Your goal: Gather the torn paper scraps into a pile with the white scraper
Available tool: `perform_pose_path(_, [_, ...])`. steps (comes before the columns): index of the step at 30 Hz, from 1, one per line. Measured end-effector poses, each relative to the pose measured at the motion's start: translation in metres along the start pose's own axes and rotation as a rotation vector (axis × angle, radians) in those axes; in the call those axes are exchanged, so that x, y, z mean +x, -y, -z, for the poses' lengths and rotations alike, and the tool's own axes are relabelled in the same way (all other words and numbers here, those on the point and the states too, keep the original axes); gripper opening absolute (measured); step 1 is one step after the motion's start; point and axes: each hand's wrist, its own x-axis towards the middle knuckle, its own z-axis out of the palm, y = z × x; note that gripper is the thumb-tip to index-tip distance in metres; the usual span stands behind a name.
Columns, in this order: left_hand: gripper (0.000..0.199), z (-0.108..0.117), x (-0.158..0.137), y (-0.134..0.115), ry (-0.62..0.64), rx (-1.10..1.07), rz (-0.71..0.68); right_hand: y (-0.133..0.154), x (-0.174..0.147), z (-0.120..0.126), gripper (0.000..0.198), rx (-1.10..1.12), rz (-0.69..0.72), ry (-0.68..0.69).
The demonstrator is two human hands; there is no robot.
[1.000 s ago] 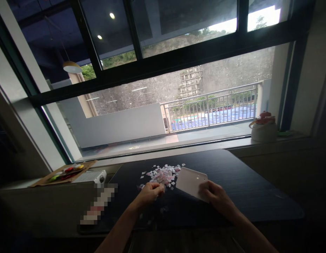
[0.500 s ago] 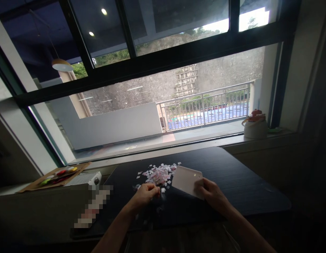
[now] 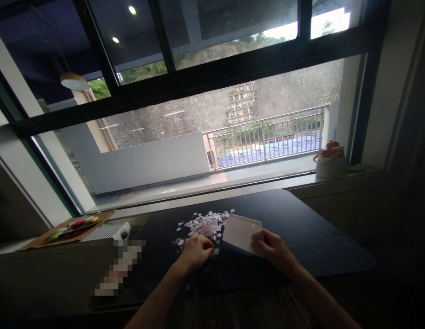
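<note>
A pile of small white and pinkish paper scraps lies on the dark table. At the near edge of the pile is my left hand, its fingers curled down and pressed together. Whatever may be between those fingertips is hidden. My right hand grips the right end of a flat, pale rectangular piece with rounded corners. Its far left corner is close to the right side of the pile, tilted over the tabletop; I cannot tell whether it touches the scraps.
The dark table stands against the window sill. A white jug with a red top is on the sill at right. To the left are a brown board with colourful items, a white ribbed box and a pixelated strip.
My left hand has moved a little to the right and slightly up along the near side of the pile. My right hand still holds the pale piece in nearly the same place.
</note>
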Motion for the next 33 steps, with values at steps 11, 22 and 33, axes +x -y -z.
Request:
perform_pose_path(11, [0.011, -0.01, 0.013, -0.001, 0.02, -0.101, 0.027, -0.002, 0.001, 0.0, 0.023, 0.019, 0.018, 0.003])
perform_pose_path(22, [0.031, -0.001, 0.014, 0.009, 0.068, -0.443, 0.034, 0.001, 0.002, -0.001, 0.026, -0.042, 0.028, -0.02])
perform_pose_path(33, [0.037, -0.001, 0.016, 0.004, 0.072, -0.46, 0.027, 0.0, 0.001, -0.002, 0.024, 0.019, 0.031, -0.005])
